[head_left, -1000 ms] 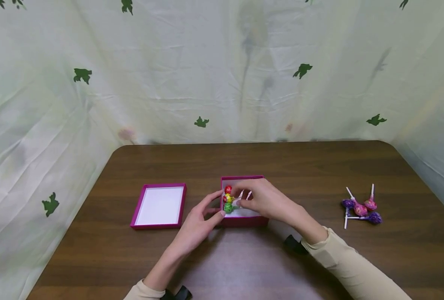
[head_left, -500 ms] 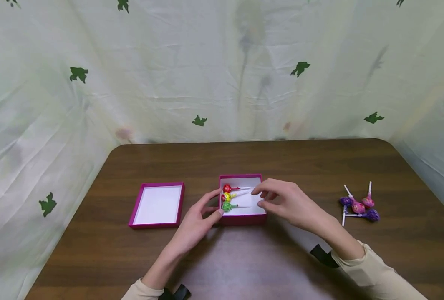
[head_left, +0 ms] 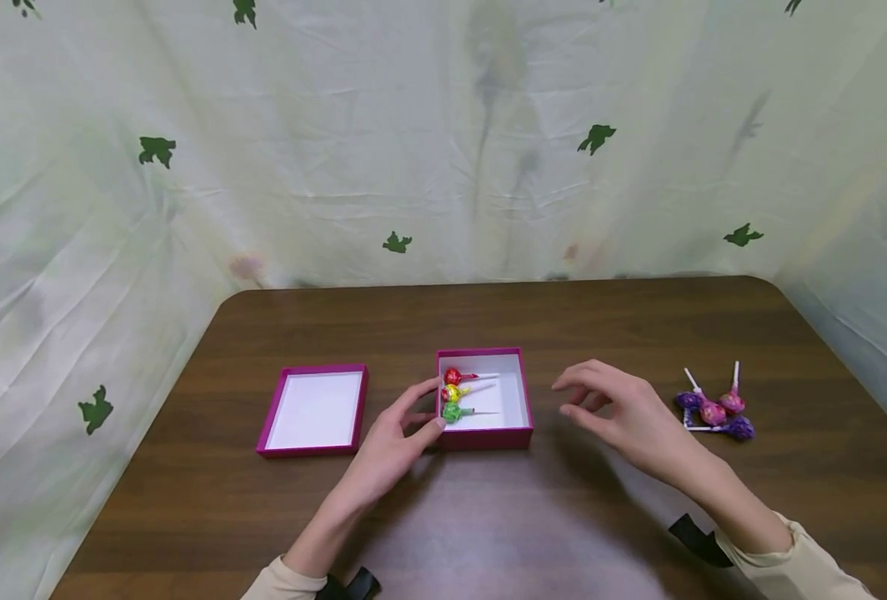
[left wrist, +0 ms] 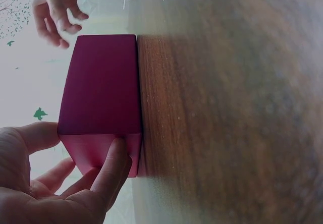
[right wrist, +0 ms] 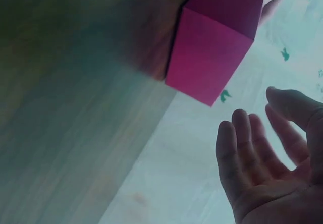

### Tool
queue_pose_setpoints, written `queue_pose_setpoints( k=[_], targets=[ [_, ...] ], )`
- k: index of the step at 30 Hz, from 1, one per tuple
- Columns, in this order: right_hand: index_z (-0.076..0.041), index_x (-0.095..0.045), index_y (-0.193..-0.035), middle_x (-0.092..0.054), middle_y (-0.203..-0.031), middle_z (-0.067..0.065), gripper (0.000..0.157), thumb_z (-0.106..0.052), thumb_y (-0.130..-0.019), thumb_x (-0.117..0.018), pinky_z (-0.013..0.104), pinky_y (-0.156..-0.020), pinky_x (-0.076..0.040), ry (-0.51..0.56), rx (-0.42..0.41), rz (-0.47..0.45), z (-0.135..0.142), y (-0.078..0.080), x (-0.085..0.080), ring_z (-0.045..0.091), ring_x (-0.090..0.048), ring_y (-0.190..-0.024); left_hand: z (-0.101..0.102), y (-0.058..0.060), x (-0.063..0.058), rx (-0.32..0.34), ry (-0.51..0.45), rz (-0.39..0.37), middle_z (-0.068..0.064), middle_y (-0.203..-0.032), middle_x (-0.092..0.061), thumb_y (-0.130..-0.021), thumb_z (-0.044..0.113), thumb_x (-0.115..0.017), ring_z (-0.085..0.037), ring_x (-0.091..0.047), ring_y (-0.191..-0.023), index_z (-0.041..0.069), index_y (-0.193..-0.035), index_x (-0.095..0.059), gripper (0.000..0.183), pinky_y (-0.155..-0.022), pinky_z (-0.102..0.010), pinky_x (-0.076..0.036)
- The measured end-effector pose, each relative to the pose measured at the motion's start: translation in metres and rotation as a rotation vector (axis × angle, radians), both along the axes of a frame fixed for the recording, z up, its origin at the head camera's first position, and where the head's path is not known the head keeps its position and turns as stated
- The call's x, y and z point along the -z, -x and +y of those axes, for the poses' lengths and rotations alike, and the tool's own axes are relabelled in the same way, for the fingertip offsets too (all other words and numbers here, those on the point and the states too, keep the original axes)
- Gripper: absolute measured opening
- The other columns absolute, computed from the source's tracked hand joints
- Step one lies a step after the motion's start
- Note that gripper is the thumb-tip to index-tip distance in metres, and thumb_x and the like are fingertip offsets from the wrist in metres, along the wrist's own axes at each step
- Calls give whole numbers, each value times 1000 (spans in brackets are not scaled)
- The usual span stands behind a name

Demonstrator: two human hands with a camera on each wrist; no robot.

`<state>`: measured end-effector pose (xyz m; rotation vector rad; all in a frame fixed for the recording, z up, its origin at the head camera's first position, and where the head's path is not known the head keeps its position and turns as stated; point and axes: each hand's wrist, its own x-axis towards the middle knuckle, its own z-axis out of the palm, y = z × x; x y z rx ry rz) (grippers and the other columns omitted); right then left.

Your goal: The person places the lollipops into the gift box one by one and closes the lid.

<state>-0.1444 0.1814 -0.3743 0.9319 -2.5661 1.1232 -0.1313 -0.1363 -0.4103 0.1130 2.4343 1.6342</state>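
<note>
A magenta box (head_left: 484,439) with a white inside stands on the table; three lollipops lie in it side by side, heads to the left: a red lollipop (head_left: 453,377), a yellow lollipop (head_left: 453,393) and a green lollipop (head_left: 453,412). My left hand (head_left: 387,446) rests against the box's left side, thumb at the near corner. In the left wrist view, the left fingers (left wrist: 108,168) lie along the box's outer wall. Right of the box, my right hand (head_left: 631,412) hovers apart from it, fingers loosely bent and holding nothing; the right wrist view also shows its palm bare.
Several wrapped lollipops (head_left: 714,412), pink and purple, lie in a loose cluster on the right of the brown wooden table (head_left: 443,517). The magenta lid (head_left: 312,452) lies left of the box, its white inside facing up. A pale curtain (head_left: 413,150) hangs behind.
My right hand has withdrawn from inside the box and moved right, uncovering the three lollipops and their sticks. The left hand keeps its place at the box.
</note>
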Motion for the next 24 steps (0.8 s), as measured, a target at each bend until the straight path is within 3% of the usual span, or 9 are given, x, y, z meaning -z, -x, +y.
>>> queue_pose_setpoints(
  k=[10,15,24],
  targets=[
    [-26,-66,-112,-63,-99,-13,26,-18,-89,-75,26,-67,-54,-95,209,-103,41,-14,1,5,-63,-78,1,1,-1,-3,4,-3,-2,-147,-45,-94,26,-66,-28,-56,-120,33,-145,-47,54,-86,-44,-52],
    [-24,-64,-115,-66,-89,-9,28,-23,-89,-75,27,-62,-51,-160,307,-169,56,-19,0,8,-66,-72,1,1,0,-10,8,0,0,-146,-45,-94,25,-67,-26,-56,-119,33,-144,-48,54,-85,-43,-52],
    [-15,-63,-120,-67,-78,-9,36,-24,-87,-76,31,-63,-46,-264,377,-231,80,-21,3,7,-61,-70,1,0,0,-14,-15,-13,-1,-146,-44,-94,23,-66,-27,-56,-120,32,-145,-48,55,-86,-43,-53]
  ],
)
